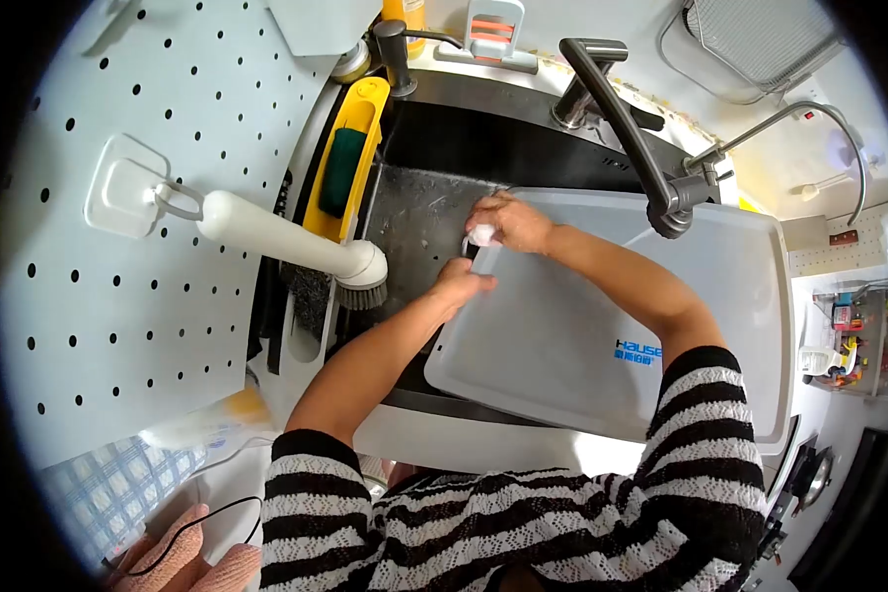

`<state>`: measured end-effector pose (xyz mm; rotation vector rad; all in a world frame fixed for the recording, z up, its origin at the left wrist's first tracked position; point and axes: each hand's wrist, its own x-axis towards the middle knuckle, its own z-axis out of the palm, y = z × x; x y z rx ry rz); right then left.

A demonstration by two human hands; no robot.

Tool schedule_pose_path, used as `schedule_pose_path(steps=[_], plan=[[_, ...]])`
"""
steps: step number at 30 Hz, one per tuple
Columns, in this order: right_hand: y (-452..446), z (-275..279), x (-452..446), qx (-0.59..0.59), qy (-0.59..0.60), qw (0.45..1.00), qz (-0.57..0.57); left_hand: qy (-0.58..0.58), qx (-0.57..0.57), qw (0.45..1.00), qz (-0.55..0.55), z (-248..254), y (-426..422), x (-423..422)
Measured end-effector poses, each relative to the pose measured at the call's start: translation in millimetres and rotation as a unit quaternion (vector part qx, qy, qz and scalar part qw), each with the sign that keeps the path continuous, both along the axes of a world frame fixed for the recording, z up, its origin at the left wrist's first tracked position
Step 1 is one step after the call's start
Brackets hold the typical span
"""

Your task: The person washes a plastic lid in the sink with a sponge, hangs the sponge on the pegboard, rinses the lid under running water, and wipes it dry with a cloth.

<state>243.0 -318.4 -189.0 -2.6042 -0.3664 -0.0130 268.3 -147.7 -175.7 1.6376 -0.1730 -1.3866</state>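
Observation:
A large grey plastic lid [562,326] with blue lettering lies tilted over the black sink [419,207]. My left hand [461,284] grips the lid's left edge, thumb on top and the other fingers hidden beneath. Just above it, my right hand [511,222] is closed around a small white wad [481,235], pressed to the lid's corner. Whether the wad is cloth, sponge or tissue I cannot tell. A small dark and pale clip-like part [470,247] shows at the edge between my hands.
Left of the sink sits a yellow tray [368,104] with a dark green scouring pad [342,173]. A white-handled brush [281,237] hangs from the pegboard [138,316], reaching toward the sink. The dark faucet [627,128] extends over the lid. A soap pump [395,59] stands behind.

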Motion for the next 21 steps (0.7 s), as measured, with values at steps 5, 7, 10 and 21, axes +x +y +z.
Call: schedule_pose_path(steps=[5,7,10,21], plan=[[-41,-18,12,-0.072,0.051,0.985,-0.151,-0.075,-0.012,0.996,0.040,-52,-5,-5],[-25,-14,4,-0.005,0.037,0.998,-0.055,-0.043,-0.004,0.999,0.015,-14,-2,-3],[-36,-19,2,0.033,0.037,0.997,-0.065,0.024,-0.004,1.000,-0.006,-6,2,-4],[-26,-9,-2,-0.058,0.076,0.982,-0.163,-0.082,0.029,0.996,0.035,-16,-5,-5]])
